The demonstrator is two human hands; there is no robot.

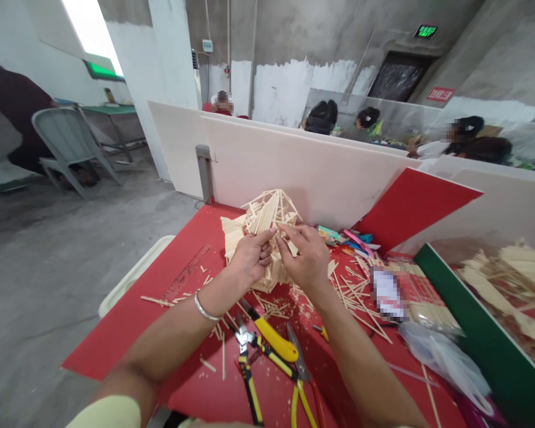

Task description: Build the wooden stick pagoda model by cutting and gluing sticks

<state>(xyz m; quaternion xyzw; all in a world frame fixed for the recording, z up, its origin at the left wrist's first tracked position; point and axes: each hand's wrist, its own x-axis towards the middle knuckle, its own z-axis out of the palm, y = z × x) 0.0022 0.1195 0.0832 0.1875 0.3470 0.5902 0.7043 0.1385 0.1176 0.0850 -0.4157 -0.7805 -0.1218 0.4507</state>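
Observation:
A small house-like model of pale wooden sticks [267, 209] stands on the red table, with a roof of sticks fanning out from a peak. My left hand [251, 260] is closed before its roof, thumb pressed over curled fingers. From the other side my right hand [310, 258] meets it, thumb and fingers pinched together close to the left thumb tip. Whatever lies between the fingertips is too small to make out. Below the hands are cutting pliers [246, 342], a yellow utility knife [276, 340] and scissors [300, 371]. Both hands partly cover the model.
Loose sticks [352, 294] and chips litter the red table [129, 324]. A clear ruler [187, 270] lies left; packaged sticks [428, 297] and a plastic bag [446, 356] lie right. White partition boards [289, 166] and a green board [481, 327] border the table. People sit beyond.

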